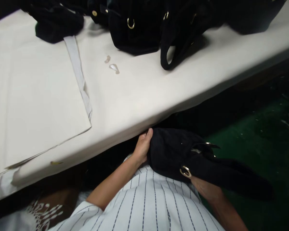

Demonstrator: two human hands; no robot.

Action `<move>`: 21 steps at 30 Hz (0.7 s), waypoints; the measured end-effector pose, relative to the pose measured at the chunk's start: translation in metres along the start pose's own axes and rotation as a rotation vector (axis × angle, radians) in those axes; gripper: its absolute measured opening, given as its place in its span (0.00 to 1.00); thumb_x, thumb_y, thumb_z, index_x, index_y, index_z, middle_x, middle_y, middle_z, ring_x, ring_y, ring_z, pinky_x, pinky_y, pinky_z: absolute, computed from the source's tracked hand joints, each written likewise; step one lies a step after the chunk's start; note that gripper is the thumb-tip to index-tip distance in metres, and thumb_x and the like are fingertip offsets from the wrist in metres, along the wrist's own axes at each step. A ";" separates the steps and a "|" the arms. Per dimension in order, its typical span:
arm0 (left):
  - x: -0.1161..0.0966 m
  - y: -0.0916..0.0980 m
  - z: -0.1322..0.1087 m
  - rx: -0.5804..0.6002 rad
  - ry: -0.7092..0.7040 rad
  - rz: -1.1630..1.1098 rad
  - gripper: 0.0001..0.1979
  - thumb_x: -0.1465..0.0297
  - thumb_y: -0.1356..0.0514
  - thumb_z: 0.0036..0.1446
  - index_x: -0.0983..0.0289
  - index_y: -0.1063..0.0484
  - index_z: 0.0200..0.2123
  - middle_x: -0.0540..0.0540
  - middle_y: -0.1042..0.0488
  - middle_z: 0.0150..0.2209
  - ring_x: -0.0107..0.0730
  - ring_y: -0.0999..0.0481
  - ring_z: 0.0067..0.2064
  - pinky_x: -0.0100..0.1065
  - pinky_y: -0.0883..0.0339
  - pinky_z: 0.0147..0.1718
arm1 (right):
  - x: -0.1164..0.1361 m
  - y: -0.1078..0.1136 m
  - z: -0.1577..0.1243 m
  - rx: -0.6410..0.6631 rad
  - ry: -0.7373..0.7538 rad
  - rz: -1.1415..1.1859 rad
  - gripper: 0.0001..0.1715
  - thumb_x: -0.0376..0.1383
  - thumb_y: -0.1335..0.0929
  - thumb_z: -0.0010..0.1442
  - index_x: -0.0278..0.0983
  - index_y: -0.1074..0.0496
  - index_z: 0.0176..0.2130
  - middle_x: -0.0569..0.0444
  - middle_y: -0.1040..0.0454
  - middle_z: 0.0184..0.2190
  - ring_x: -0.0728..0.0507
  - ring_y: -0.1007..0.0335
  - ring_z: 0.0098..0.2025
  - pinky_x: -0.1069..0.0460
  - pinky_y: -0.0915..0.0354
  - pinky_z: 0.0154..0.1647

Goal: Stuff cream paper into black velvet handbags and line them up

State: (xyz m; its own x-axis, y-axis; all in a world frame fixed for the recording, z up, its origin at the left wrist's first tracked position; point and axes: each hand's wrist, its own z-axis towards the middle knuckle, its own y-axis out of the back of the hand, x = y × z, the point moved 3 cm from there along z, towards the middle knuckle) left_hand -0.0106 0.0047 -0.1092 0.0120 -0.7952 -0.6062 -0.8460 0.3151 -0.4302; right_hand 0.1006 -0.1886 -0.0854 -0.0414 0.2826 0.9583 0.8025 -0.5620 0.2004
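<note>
A long cream padded table (135, 96) runs across the view, with a dark green floor (262, 144) beyond its near edge on the right. Left to right along the table: a flat pale sheet (38, 86) lies on its left end, with a folded strip (78, 75) along the sheet's right side. A crumpled black cloth piece (57, 24) sits on the far edge, above the sheet. Two small glossy spots (112, 65) mark the table's middle, and a row of black handbags (135, 29) with gold rings lines its far edge.

Below the table's near edge, the black velvety handbag (175, 157) is held over the person's white pinstriped shirt (146, 202). The left hand (142, 146) is curled closed around the bag's left end, fingers pressed into the soft body. The right forearm (207, 192) passes beneath the bag, but the right hand is hidden, so how far open it is cannot be told. With the bag this soft, a firm hold on its body keeps the gold ring (185, 171) and strap (233, 179) free.
</note>
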 end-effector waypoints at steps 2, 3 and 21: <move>0.000 0.000 0.001 -0.069 0.024 -0.039 0.24 0.54 0.30 0.48 0.68 0.21 0.40 0.60 0.18 0.36 0.44 0.19 0.43 0.39 0.27 0.48 | 0.014 -0.002 0.000 0.008 -0.018 0.038 0.22 0.47 0.28 0.58 0.41 0.23 0.50 0.49 0.21 0.48 0.34 0.22 0.47 0.40 0.23 0.48; 0.000 0.000 0.002 -0.094 0.031 -0.052 0.22 0.57 0.29 0.49 0.67 0.21 0.41 0.59 0.18 0.36 0.43 0.19 0.43 0.38 0.26 0.47 | 0.022 -0.003 0.001 0.009 -0.012 -0.005 0.22 0.45 0.25 0.55 0.40 0.22 0.48 0.49 0.20 0.46 0.33 0.22 0.46 0.40 0.24 0.48; 0.030 0.029 0.028 0.077 0.339 -0.264 0.25 0.53 0.44 0.64 0.69 0.25 0.50 0.63 0.19 0.43 0.44 0.20 0.48 0.43 0.30 0.55 | 0.007 -0.021 0.010 -0.063 -0.258 0.181 0.14 0.43 0.23 0.51 0.42 0.18 0.38 0.54 0.18 0.38 0.38 0.22 0.43 0.45 0.28 0.53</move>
State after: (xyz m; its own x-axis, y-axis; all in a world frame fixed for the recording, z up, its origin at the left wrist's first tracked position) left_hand -0.0197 0.0044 -0.1584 0.0359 -0.9746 -0.2210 -0.7950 0.1061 -0.5973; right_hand 0.0896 -0.1674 -0.0853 0.2574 0.3575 0.8978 0.7442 -0.6660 0.0518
